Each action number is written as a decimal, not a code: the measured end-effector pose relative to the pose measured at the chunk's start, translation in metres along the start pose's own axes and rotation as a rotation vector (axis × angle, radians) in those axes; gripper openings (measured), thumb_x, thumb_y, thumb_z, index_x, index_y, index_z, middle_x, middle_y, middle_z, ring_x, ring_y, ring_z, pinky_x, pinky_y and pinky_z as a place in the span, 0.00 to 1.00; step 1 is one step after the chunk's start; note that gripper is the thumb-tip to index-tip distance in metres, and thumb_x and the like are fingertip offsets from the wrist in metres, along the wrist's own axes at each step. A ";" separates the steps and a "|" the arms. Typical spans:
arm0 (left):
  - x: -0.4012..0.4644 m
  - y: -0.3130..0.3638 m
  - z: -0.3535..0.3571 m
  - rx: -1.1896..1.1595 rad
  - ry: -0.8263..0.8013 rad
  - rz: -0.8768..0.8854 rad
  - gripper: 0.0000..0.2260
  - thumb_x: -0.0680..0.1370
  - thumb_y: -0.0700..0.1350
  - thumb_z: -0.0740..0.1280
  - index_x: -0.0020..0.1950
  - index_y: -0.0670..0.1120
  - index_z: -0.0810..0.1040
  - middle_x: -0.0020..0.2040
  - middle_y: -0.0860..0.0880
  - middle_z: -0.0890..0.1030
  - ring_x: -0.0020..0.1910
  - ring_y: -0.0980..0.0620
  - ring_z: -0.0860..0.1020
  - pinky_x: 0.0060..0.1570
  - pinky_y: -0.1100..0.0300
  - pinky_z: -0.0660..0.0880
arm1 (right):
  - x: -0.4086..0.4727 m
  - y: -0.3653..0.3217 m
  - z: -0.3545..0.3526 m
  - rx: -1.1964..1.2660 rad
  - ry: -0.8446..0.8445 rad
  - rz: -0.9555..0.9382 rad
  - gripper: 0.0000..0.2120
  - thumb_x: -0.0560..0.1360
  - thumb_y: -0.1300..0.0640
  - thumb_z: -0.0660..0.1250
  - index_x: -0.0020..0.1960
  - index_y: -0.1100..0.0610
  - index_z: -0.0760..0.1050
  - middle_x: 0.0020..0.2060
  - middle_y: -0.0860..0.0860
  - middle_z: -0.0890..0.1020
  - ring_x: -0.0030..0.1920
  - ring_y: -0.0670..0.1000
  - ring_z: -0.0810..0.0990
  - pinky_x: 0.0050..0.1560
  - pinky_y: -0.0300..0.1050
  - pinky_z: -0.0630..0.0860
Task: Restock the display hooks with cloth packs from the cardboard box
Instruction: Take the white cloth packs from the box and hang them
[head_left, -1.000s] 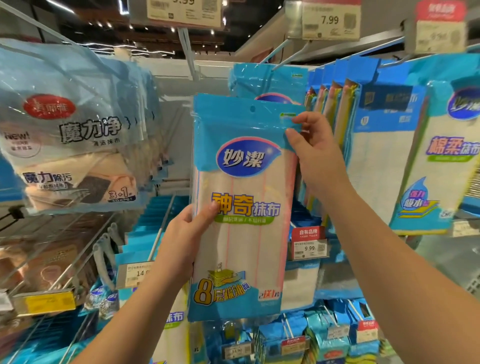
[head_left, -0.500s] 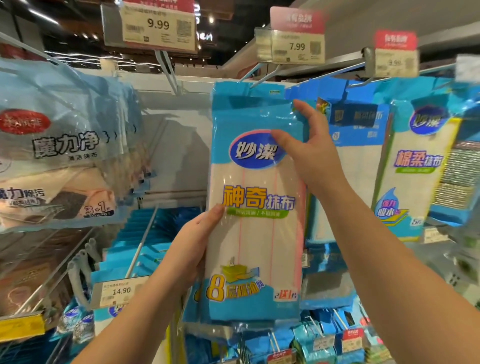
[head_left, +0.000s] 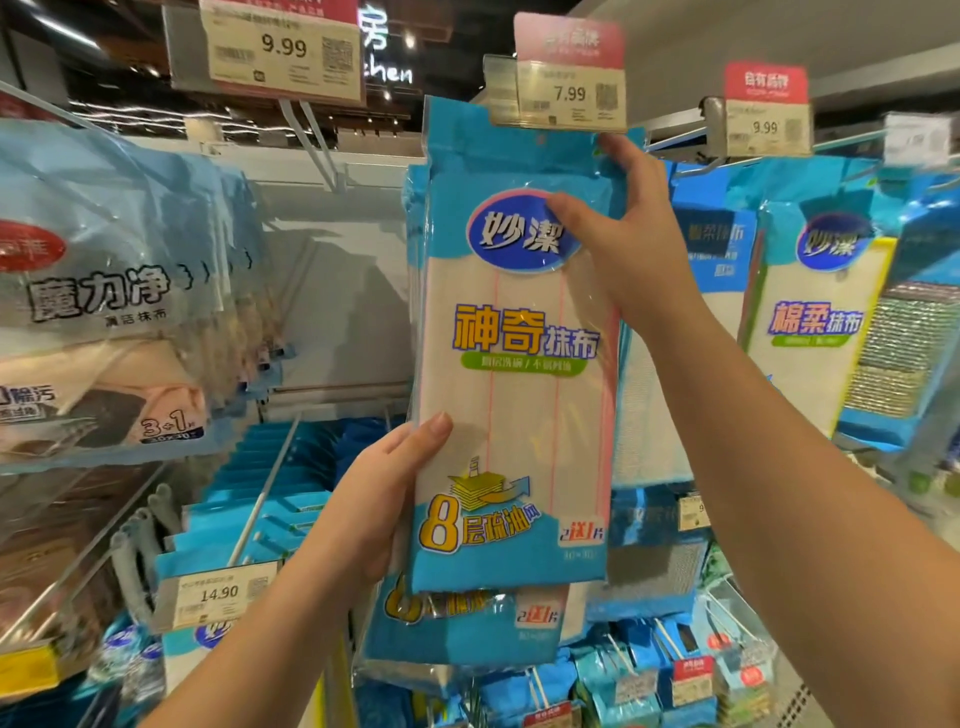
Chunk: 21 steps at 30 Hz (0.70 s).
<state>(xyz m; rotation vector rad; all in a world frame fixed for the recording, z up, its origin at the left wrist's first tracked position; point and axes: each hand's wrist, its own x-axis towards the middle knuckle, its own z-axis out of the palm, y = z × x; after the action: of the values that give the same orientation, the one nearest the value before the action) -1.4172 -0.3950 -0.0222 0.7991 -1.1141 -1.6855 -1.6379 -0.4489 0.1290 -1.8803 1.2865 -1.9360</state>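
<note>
A blue and white cloth pack (head_left: 524, 395) is held up in front of the shelf, its top edge tucked under the 7.99 price tag (head_left: 566, 93) of a display hook. My left hand (head_left: 379, 509) grips its lower left edge, thumb on the front. My right hand (head_left: 623, 234) holds the upper right corner, thumb across the oval logo and fingers behind. Another pack of the same kind (head_left: 467, 623) hangs behind it and shows below. The hook's tip is hidden by the pack. No cardboard box is in view.
Grey-blue cloth packs (head_left: 104, 312) hang at the left under a 9.99 tag (head_left: 275, 47). More blue packs (head_left: 821, 322) hang at the right under another 9.99 tag (head_left: 763, 124). A lower hook with a 14.90 tag (head_left: 218, 592) juts out at lower left.
Both hands have raised the pack up and toward the hook, so that its top now reaches the 7.99 tag. The grip of each hand is unchanged.
</note>
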 end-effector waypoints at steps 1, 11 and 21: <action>0.000 0.000 -0.001 0.008 -0.005 0.002 0.34 0.68 0.57 0.76 0.67 0.39 0.74 0.56 0.36 0.84 0.53 0.35 0.84 0.48 0.44 0.83 | 0.002 0.000 0.000 0.013 0.005 0.001 0.33 0.70 0.45 0.74 0.71 0.49 0.67 0.63 0.45 0.70 0.66 0.44 0.73 0.62 0.51 0.77; 0.003 0.002 0.000 -0.018 -0.019 -0.004 0.30 0.70 0.52 0.75 0.67 0.39 0.74 0.57 0.35 0.83 0.55 0.32 0.82 0.55 0.37 0.80 | 0.014 -0.001 0.004 -0.047 -0.070 0.100 0.31 0.74 0.48 0.73 0.73 0.50 0.66 0.64 0.46 0.71 0.65 0.45 0.73 0.66 0.50 0.75; 0.024 0.002 0.006 -0.110 0.099 0.022 0.22 0.75 0.53 0.72 0.64 0.43 0.79 0.56 0.37 0.84 0.55 0.33 0.82 0.59 0.32 0.76 | -0.050 0.002 0.016 -0.293 -0.123 0.216 0.39 0.75 0.43 0.70 0.79 0.47 0.53 0.77 0.50 0.55 0.74 0.48 0.61 0.63 0.36 0.59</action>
<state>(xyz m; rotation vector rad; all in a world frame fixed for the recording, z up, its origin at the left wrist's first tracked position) -1.4297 -0.4161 -0.0186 0.7892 -0.9511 -1.6560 -1.6144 -0.4261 0.0883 -1.8561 1.7297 -1.5712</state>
